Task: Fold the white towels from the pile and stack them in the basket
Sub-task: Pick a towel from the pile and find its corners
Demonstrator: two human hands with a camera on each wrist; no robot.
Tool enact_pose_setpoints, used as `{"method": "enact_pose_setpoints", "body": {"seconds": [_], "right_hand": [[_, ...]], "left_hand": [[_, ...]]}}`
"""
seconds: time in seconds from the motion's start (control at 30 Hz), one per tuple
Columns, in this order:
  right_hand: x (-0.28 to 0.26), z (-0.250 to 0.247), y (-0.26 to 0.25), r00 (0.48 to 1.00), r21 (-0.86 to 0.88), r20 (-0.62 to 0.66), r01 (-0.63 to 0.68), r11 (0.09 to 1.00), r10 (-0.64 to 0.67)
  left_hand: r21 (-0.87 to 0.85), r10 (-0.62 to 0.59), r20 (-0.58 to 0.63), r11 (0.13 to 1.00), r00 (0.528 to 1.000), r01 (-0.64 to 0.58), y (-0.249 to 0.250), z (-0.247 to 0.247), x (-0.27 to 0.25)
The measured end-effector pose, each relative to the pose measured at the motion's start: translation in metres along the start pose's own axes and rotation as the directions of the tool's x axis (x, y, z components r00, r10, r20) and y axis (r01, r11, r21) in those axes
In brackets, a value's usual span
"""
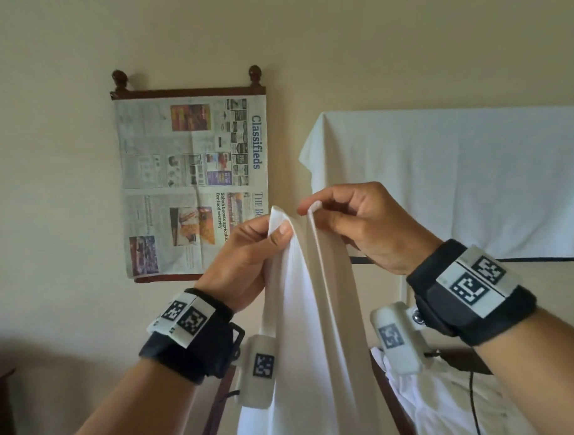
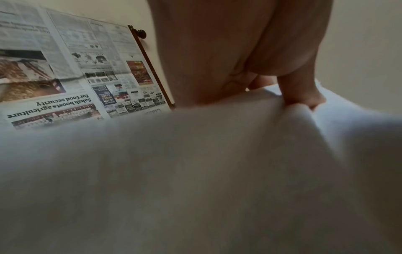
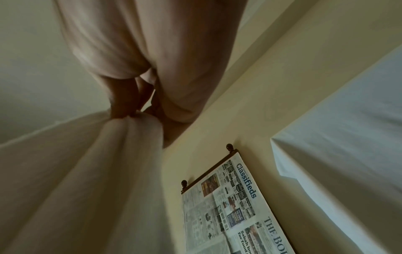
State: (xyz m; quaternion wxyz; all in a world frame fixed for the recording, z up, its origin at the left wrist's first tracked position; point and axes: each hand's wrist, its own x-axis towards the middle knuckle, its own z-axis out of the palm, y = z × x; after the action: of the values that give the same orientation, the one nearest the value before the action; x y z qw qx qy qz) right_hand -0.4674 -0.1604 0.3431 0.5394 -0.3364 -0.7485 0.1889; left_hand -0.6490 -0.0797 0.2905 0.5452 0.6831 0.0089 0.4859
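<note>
While hands [image 1: 312,236] pinch towel [image 1: 302,314], bottom cropped

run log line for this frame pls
phase: fold, towel held up | left hand: pinches corner | right hand: pinches corner | basket: not in view

Soft, dim daylight, no glare. Head view sharp, edges bowed. Left wrist view: towel [image 2: 195,180] blurred close up. Right wrist view murky, stretched.
</note>
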Motion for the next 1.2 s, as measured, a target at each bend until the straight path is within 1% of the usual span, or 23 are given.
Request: {"method": "enact_pose_setpoints", "body": {"seconds": [0.13,0.23,0.33,0.4,0.47,0.5,0.53,0.6,0.67,0.7,0.77,0.8,0.87,0.93,0.97,1.0,1.03,1.1,1.13,1.17,1.2], "right_hand": [[0.009,-0.013,-0.001,0.998,-0.074,0.023,0.068,0.995,-0.066],[0.014,-0.024,0.002,0.996,-0.069,0.027,0.088,0.994,-0.086],[0.015,-0.031,0.01,0.994,-0.108,0.047,0.105,0.989,-0.1],[0.012,-0.035,0.016,0.99,-0.073,0.121,0.08,0.994,-0.071],[0.007,-0.039,0.025,0.971,0.004,0.24,-0.004,1.0,0.003],[0.005,-0.042,0.03,0.958,0.015,0.285,-0.034,0.999,0.028],[0.003,-0.045,0.036,0.953,0.009,0.301,-0.048,0.999,0.043],[0.0,-0.05,0.049,0.959,0.027,0.275,-0.074,0.997,0.064],[-0.004,-0.057,0.065,0.978,0.039,0.182,-0.11,0.993,0.101],[-0.006,-0.061,0.073,0.983,0.025,0.133,-0.127,0.992,0.123],[-0.009,-0.067,0.086,0.987,-0.052,0.062,-0.146,0.988,0.149],[-0.01,-0.07,0.092,0.99,-0.112,0.038,-0.132,0.985,0.137],[-0.015,-0.076,0.098,0.995,-0.223,0.011,-0.091,0.971,0.096],[-0.022,-0.081,0.101,0.997,-0.263,-0.028,-0.081,0.961,0.076],[-0.027,-0.084,0.105,0.995,-0.24,-0.049,-0.091,0.967,0.081],[-0.033,-0.087,0.11,0.993,-0.178,-0.064,-0.108,0.978,0.098],[-0.041,-0.089,0.116,0.989,-0.081,-0.068,-0.138,0.987,0.133],[-0.062,-0.09,0.135,0.969,0.127,-0.046,-0.237,0.963,0.244],[-0.076,-0.089,0.148,0.952,0.191,-0.021,-0.295,0.936,0.304],[-0.092,-0.087,0.163,0.932,0.209,0.013,-0.358,0.91,0.363],[-0.11,-0.085,0.178,0.909,0.19,0.067,-0.416,0.889,0.411]], "left_hand": [[0.001,-0.001,0.016,1.0,1.0,0.001,-0.009,0.007,0.017],[0.003,-0.009,0.019,1.0,1.0,0.009,-0.015,0.011,0.029],[0.001,-0.024,0.022,1.0,0.999,0.024,-0.022,0.015,0.038],[0.002,-0.044,0.023,0.999,0.999,0.044,-0.027,0.018,0.043],[0.028,-0.078,0.031,0.997,0.996,0.077,-0.034,0.023,0.046],[0.052,-0.095,0.023,0.994,0.995,0.094,-0.038,0.025,0.046],[0.083,-0.116,-0.003,0.99,0.993,0.115,-0.044,0.027,0.047],[0.129,-0.164,-0.105,0.976,0.981,0.177,-0.056,0.028,0.047],[0.163,-0.205,-0.202,0.957,0.958,0.24,-0.065,0.03,0.044],[0.168,-0.228,-0.228,0.948,0.947,0.269,-0.069,0.034,0.041],[0.157,-0.271,-0.239,0.937,0.932,0.313,-0.074,0.049,0.032],[0.183,-0.263,-0.248,0.932,0.932,0.312,-0.075,0.059,0.03],[0.34,-0.177,-0.28,0.901,0.944,0.27,-0.083,0.074,0.031],[0.467,-0.1,-0.291,0.853,0.952,0.232,-0.093,0.083,0.034],[0.484,-0.083,-0.312,0.843,0.946,0.234,-0.096,0.086,0.036],[0.473,-0.083,-0.329,0.848,0.941,0.24,-0.099,0.09,0.036],[0.446,-0.097,-0.353,0.857,0.931,0.258,-0.102,0.092,0.037],[0.392,-0.136,-0.399,0.869,0.907,0.303,-0.108,0.098,0.038],[0.374,-0.154,-0.417,0.869,0.896,0.324,-0.111,0.098,0.038],[0.357,-0.167,-0.43,0.871,0.887,0.337,-0.113,0.098,0.038],[0.354,-0.179,-0.452,0.863,0.874,0.36,-0.112,0.097,0.039]]}}
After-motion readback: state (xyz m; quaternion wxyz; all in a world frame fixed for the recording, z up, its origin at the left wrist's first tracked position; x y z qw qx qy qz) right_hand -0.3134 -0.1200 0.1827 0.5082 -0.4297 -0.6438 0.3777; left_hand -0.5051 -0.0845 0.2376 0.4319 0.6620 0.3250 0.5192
